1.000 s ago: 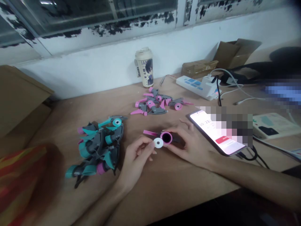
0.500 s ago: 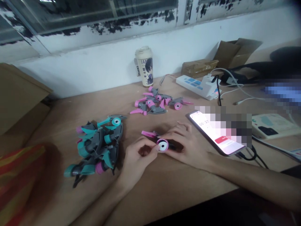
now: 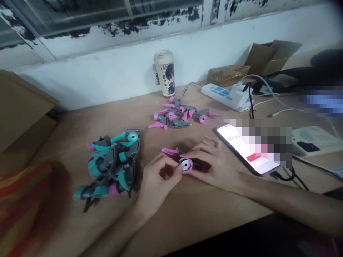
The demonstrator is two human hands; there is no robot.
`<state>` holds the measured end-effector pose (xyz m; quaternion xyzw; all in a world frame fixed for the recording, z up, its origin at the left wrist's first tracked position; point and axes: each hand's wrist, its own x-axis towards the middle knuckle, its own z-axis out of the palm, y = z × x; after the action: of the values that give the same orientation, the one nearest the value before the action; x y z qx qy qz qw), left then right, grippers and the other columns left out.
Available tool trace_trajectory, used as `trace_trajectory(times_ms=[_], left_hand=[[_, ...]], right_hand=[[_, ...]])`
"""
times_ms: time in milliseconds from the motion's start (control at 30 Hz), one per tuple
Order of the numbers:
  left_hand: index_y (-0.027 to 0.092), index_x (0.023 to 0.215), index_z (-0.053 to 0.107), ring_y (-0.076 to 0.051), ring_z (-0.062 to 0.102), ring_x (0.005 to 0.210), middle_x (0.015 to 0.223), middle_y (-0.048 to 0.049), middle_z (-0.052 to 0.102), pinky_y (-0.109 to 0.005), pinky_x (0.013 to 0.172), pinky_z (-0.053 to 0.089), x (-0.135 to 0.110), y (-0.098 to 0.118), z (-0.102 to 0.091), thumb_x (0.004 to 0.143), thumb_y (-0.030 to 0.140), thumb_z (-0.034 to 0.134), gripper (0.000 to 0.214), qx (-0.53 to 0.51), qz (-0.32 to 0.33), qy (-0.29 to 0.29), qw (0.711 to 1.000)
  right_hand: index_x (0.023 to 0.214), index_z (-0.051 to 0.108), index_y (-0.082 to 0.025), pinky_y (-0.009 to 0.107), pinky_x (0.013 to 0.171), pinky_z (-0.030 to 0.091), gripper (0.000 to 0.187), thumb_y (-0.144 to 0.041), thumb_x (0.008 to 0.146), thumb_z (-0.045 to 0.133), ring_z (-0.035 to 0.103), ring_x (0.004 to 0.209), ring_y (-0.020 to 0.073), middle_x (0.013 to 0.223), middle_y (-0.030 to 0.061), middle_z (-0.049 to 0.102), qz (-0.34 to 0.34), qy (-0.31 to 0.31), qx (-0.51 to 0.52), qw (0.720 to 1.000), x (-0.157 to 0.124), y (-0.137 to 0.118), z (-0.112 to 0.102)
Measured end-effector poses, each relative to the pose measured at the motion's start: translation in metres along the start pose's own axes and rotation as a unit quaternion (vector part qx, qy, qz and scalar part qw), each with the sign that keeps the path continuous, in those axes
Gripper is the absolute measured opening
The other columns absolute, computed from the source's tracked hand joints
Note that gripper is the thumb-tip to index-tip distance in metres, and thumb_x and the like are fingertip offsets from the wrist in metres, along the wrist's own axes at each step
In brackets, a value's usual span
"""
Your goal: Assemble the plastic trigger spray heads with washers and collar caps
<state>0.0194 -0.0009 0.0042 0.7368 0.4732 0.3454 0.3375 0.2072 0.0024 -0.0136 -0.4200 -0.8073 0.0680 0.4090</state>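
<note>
A pink-and-grey trigger sprayer head (image 3: pixel 171 151) is held just above the table, its round pink collar facing me. My right hand (image 3: pixel 211 160) is closed around its grey body, which the fingers partly hide. At the collar, the thumb and forefinger of my left hand (image 3: pixel 159 178) pinch a small white gasket (image 3: pixel 185 165) with a dark centre hole. The gasket sits in the collar's mouth, nearer its left side. Left of my hands lies a heap of teal-and-grey sprayer heads (image 3: pixel 109 160), some with pink collars. Farther back is a group of pink-and-grey sprayer heads (image 3: pixel 178 116).
Right of my hands lies a lit phone (image 3: pixel 248 150) with a cable plugged in. Behind stand a lidded coffee cup (image 3: pixel 164 75), a white power strip (image 3: pixel 217 93) and cardboard boxes (image 3: pixel 227 74). Red-and-yellow fabric (image 3: pixel 24 200) covers the left front.
The white gasket has shifted slightly left in the pink collar, showing more of the collar's inside at right. Both hands have otherwise hardly moved.
</note>
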Motion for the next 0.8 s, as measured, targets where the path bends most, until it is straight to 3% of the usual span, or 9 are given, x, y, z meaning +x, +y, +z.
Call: trace_trajectory(times_ms=[200,367,567,800], left_hand=[[0.015,0.070,0.052,-0.006,0.050,0.056,0.072,0.0018,0.051,-0.016,0.048,0.042,-0.002,0.009,0.002,0.078,0.015,0.062,0.013,0.062,0.089,0.079,0.991],[0.016,0.083,0.063,-0.007,0.055,0.069,0.087,-0.0031,0.054,-0.015,0.056,0.048,-0.004,0.013,0.002,0.077,0.009,0.060,0.009,0.112,0.156,0.091,0.977],[0.016,0.087,0.066,-0.007,0.056,0.069,0.091,-0.0044,0.055,-0.020,0.062,0.051,-0.004,0.009,0.002,0.077,0.010,0.060,0.013,0.132,0.167,0.075,0.974],[0.018,0.085,0.064,-0.004,0.051,0.055,0.072,0.0025,0.053,-0.012,0.048,0.044,-0.007,0.012,0.007,0.077,0.012,0.061,0.010,0.149,0.115,0.084,0.979]], right_hand=[[0.094,0.066,-0.024,0.040,0.091,0.028,0.021,-0.037,0.078,0.065,0.057,0.084,0.0155,0.083,0.0004,0.062,-0.001,0.001,0.009,1.000,0.000,-0.002,-0.001],[0.093,0.067,-0.024,0.040,0.090,0.028,0.019,-0.035,0.078,0.065,0.057,0.084,0.0158,0.083,0.0007,0.062,-0.009,0.012,0.006,1.000,0.000,-0.001,0.000],[0.092,0.066,-0.024,0.041,0.091,0.027,0.017,-0.031,0.077,0.066,0.057,0.084,0.0153,0.084,-0.0002,0.063,-0.017,0.007,0.012,1.000,-0.001,0.000,0.000],[0.089,0.063,-0.020,0.040,0.091,0.026,0.017,-0.031,0.077,0.067,0.058,0.081,0.0150,0.080,-0.0008,0.066,-0.009,0.002,0.032,0.999,-0.002,-0.002,-0.002]])
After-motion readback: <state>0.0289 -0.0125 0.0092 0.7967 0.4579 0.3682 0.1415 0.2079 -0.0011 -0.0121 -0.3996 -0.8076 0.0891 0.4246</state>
